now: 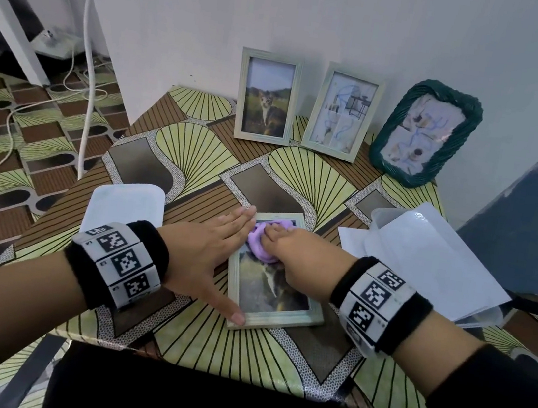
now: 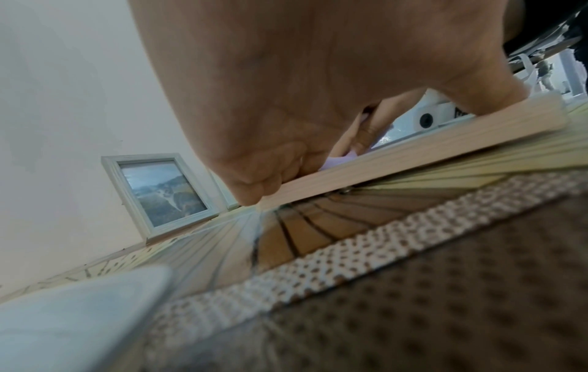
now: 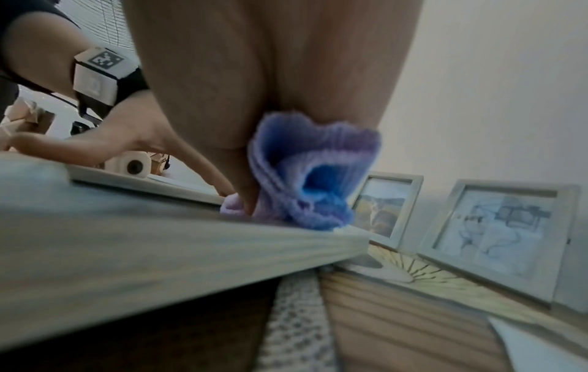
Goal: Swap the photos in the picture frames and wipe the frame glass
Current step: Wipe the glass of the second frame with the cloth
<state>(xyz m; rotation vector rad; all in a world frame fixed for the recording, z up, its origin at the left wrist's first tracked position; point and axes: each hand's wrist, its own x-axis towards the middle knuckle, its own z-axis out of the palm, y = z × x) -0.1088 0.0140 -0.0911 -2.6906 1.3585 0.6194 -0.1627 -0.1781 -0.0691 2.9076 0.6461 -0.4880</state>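
Observation:
A pale wooden picture frame (image 1: 274,317) with a cat photo lies flat on the patterned table (image 1: 199,145). My right hand (image 1: 284,244) grips a bunched purple cloth (image 1: 261,237) and presses it on the upper part of the glass. In the right wrist view the cloth (image 3: 302,176) bulges between the fingers above the frame's rim (image 3: 159,239). My left hand (image 1: 219,252) lies open along the frame's left side, fingers straight and thumb at the near left corner. The left wrist view shows that side rail (image 2: 413,148) under the fingers.
Three frames lean on the back wall: a cat photo (image 1: 267,98), a sketch collage (image 1: 341,112) and a green woven frame (image 1: 426,132). A white lidded box (image 1: 125,208) sits left of my left wrist. Clear plastic sleeves and papers (image 1: 426,257) lie at the right. Cables run over the floor at the left.

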